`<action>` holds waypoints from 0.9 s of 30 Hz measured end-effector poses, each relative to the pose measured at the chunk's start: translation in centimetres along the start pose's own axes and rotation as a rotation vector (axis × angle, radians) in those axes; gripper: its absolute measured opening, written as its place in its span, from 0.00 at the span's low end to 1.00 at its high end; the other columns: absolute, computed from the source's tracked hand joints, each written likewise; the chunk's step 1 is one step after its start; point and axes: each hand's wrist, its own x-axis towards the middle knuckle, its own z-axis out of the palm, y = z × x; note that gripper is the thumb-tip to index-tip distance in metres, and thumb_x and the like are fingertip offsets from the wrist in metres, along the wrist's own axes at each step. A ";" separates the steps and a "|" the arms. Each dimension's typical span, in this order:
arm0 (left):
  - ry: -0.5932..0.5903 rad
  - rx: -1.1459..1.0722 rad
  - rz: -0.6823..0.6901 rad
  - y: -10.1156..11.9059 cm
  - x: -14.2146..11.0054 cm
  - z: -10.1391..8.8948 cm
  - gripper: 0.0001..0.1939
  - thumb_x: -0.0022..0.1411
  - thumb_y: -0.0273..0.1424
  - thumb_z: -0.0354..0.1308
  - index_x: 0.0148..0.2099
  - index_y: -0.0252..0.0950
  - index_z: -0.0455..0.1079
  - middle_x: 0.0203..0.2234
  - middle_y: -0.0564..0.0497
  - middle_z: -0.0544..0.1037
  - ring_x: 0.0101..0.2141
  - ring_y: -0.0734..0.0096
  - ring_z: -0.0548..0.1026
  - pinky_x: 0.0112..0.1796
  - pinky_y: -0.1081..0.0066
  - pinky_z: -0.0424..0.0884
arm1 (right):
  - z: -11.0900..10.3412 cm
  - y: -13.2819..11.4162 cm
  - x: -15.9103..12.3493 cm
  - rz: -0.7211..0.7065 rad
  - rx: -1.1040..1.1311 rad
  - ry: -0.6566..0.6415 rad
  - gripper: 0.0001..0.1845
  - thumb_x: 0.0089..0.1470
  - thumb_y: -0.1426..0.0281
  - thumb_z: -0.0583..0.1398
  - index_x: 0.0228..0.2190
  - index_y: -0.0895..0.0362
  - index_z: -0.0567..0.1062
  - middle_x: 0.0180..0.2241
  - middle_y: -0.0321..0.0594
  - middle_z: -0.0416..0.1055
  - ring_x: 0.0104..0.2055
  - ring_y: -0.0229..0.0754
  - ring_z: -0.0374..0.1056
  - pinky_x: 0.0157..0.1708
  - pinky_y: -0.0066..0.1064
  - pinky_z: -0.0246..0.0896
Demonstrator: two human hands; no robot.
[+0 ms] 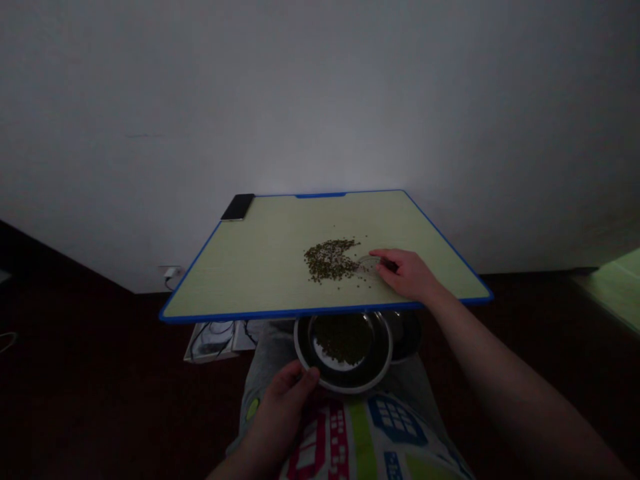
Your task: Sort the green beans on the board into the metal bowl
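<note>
A heap of small olive-green beans (330, 260) lies toward the middle of the counter (240, 267), with loose beans scattered around it; most of the visible lot on the surface is in this one heap. A second quantity of beans (343, 340) sits in the bottom of a steel bowl (345, 388), which is held below the near edge of the counter, covering part of its floor with bare steel showing at the near side. The right hand (405, 275) rests on the counter just right of the heap, fingers extended toward it and partly closed around a faint clear piece (369, 263), too dim to identify; how firmly it is held cannot be told. The left hand (280, 413) is closed on the near rim of the bowl. A dark dish (406, 333) lies just beyond the bowl. A black phone (237, 207) lies at the far left corner of the counter, and a white wall stands beyond.
</note>
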 end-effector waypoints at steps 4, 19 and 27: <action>-0.021 -0.024 0.007 0.1 0.2 0.0 0.13 0.54 0.39 0.66 0.38 0.36 0.79 0.33 0.47 0.86 0.37 0.60 0.81 0.46 0.65 0.73 | 0.0 -0.1 0.0 -0.001 -0.002 -0.010 0.21 0.55 0.66 0.56 0.48 0.58 0.78 0.30 0.41 0.76 0.28 0.40 0.67 0.32 0.32 0.62; -0.012 -0.159 -0.034 0.1 0.3 0.3 0.13 0.51 0.36 0.69 0.38 0.34 0.78 0.32 0.46 0.86 0.36 0.58 0.83 0.45 0.61 0.75 | 0.0 0.2 -0.4 -0.043 0.006 -0.028 0.21 0.55 0.66 0.56 0.48 0.59 0.77 0.29 0.41 0.75 0.28 0.40 0.67 0.31 0.31 0.61; 0.029 -0.162 -0.037 0.1 0.5 0.3 0.15 0.46 0.37 0.72 0.35 0.34 0.78 0.30 0.47 0.86 0.34 0.57 0.83 0.43 0.61 0.77 | -0.1 -0.4 0.4 -0.071 -0.020 -0.036 0.20 0.52 0.69 0.57 0.46 0.59 0.79 0.27 0.39 0.75 0.26 0.38 0.66 0.31 0.29 0.60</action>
